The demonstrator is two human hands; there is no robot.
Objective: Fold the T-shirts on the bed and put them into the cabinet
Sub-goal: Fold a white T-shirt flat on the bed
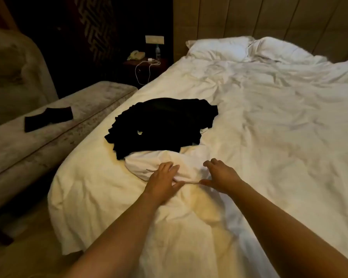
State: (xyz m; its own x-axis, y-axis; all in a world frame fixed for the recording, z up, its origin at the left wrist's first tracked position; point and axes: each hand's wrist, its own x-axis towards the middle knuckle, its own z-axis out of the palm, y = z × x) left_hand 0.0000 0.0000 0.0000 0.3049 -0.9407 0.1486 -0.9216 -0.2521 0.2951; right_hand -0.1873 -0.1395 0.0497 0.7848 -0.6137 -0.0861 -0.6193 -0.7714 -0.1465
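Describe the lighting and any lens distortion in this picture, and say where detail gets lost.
Head view: dim, warm light falls on the near sheet, while the upper left of the room sinks into near black; the black clothes read as a flat mass with no visible folds; the wide lens bends the bed edge and stretches both forearms; the white shirt under the hands blends into the bedding.

Matt black cloth T-shirts [161, 125], creased white duvet [269, 127]
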